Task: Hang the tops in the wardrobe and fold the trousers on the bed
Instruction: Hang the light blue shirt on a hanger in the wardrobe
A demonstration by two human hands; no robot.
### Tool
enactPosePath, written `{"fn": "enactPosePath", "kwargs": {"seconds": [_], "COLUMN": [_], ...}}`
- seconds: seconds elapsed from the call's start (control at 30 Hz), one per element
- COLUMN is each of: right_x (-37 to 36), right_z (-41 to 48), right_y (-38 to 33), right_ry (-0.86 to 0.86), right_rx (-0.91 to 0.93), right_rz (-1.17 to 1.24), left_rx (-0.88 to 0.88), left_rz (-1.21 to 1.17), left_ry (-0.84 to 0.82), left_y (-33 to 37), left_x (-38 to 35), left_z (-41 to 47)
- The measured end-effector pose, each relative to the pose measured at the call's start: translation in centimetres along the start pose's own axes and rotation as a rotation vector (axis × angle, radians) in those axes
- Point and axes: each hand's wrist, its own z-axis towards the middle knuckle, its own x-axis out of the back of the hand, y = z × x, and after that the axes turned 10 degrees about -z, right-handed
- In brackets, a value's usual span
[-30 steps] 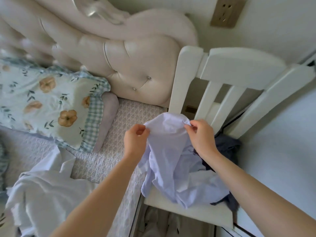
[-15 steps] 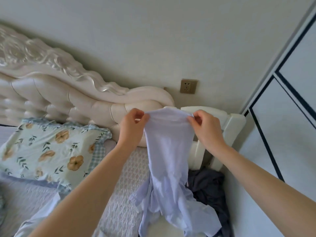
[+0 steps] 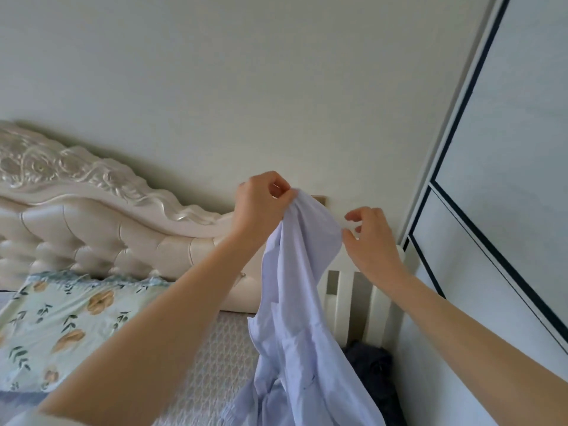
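Note:
A pale lilac-blue garment (image 3: 295, 302) hangs in the air over the gap between bed and chair. My left hand (image 3: 261, 207) pinches its bunched top edge and holds it up. To the right of that edge is my right hand (image 3: 368, 238), with its fingers loosely spread and the thumb tip just at the fabric, gripping nothing. The garment's lower part trails out of view at the bottom. A dark garment (image 3: 372, 370) lies crumpled on the white chair (image 3: 359, 296) behind it. The wardrobe (image 3: 507, 195) with dark-framed sliding doors fills the right side.
The bed (image 3: 212, 364) with a patterned grey cover lies at the lower left, with a floral pillow (image 3: 67, 321) against a cream padded headboard (image 3: 101, 229). The chair stands wedged between bed and wardrobe. A plain wall rises behind.
Both hands lifted the lilac garment up off the chair and my view tilted upward. My right hand has let go of the top edge; the left now holds the garment alone.

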Motion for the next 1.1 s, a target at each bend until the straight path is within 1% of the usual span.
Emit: {"fn": "enactPosePath", "kwargs": {"seconds": [0.07,0.17,0.33,0.4,0.5,0.67,0.83,0.93,1.0,1.1], "right_x": [0.3,-0.8,-3.0,-3.5,-3.7,-3.6,-3.7,-2.7,-1.5,0.7], "right_z": [-1.3,-3.3,-4.8,-5.0,-5.1,-4.7,-4.1,-3.8,-3.4,-2.7], "right_y": [-0.8,-1.1,-0.3,0.1,-0.1,-2.7,-3.0,-2.0,-1.7,-1.7], "right_ry": [0.031,-0.073,-0.295,-0.337,-0.329,-0.27,-0.206,-0.192,-0.186,-0.158], "right_rx": [0.065,0.085,-0.06,-0.091,-0.123,-0.168,-0.172,-0.252,-0.317,-0.338], "right_rz": [0.012,-0.018,-0.1,-0.124,-0.104,-0.045,-0.05,0.05,0.149,0.181], "left_rx": [-0.014,-0.036,-0.058,-0.041,-0.03,-0.05,-0.082,-0.043,-0.014,0.051], "left_rz": [0.028,0.04,-0.026,-0.074,-0.123,-0.143,-0.103,-0.078,-0.015,0.033], "left_ry": [0.013,0.033,0.051,0.065,0.081,0.063,0.066,0.105,0.127,0.119], "left_y": [1.3,3.4,6.7,7.6,8.5,9.5,9.6,8.3,7.1,4.9], "left_x": [-0.3,-0.6,-0.6,-0.4,-0.2,0.1,1.0,2.5,3.2,3.5], "left_z": [0.5,1.3,2.4,2.7,2.8,2.8,3.3,4.2,4.8,5.1]}}
